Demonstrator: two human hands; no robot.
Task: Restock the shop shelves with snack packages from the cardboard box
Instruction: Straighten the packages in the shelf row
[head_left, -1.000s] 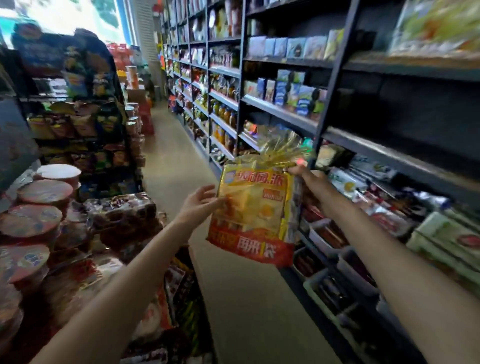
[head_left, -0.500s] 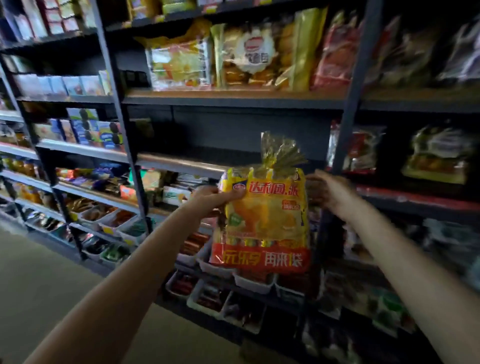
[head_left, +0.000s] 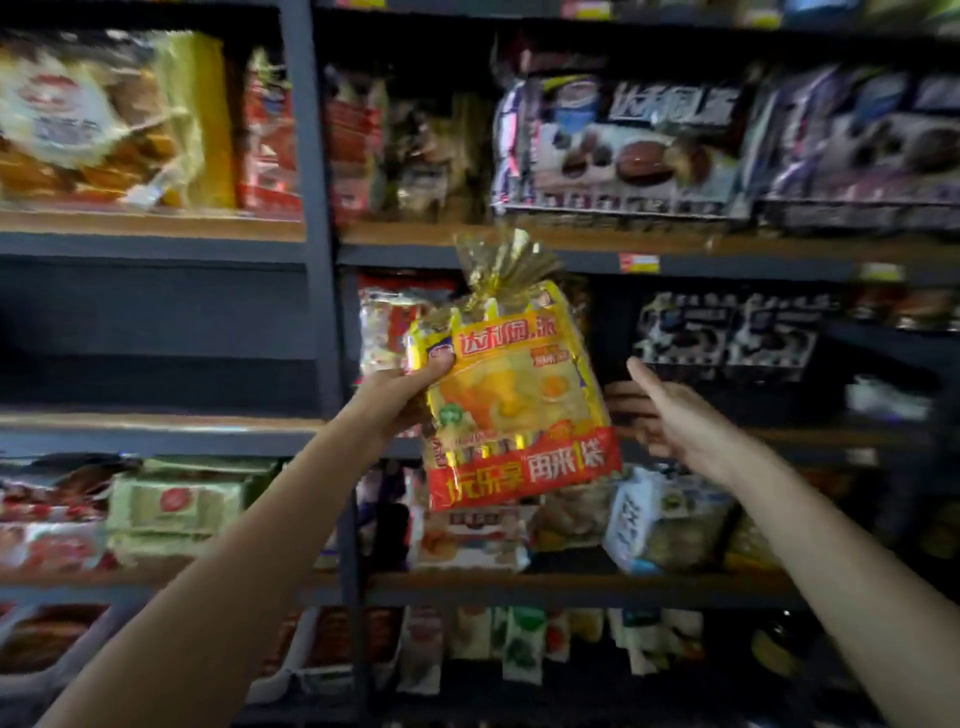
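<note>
A yellow snack bag (head_left: 514, 395) with a red band at the bottom and a gold tied top hangs in front of the dark shop shelves (head_left: 317, 312). My left hand (head_left: 402, 389) grips its upper left corner, thumb on the front. My right hand (head_left: 660, 410) is off the bag, just to its right, with fingers spread toward the middle shelf. The cardboard box is out of view.
Black and purple cake packs (head_left: 639, 150) fill the upper shelf at right; similar packs (head_left: 727, 332) stand deep in the middle shelf behind my right hand. A white and red bag (head_left: 389, 327) stands behind the held bag. Lower shelves hold more packets (head_left: 176, 504).
The view has swung right and closed in on the shelves. My right hand has let go of the bag and moved to its right; my left hand now carries it alone, higher.
</note>
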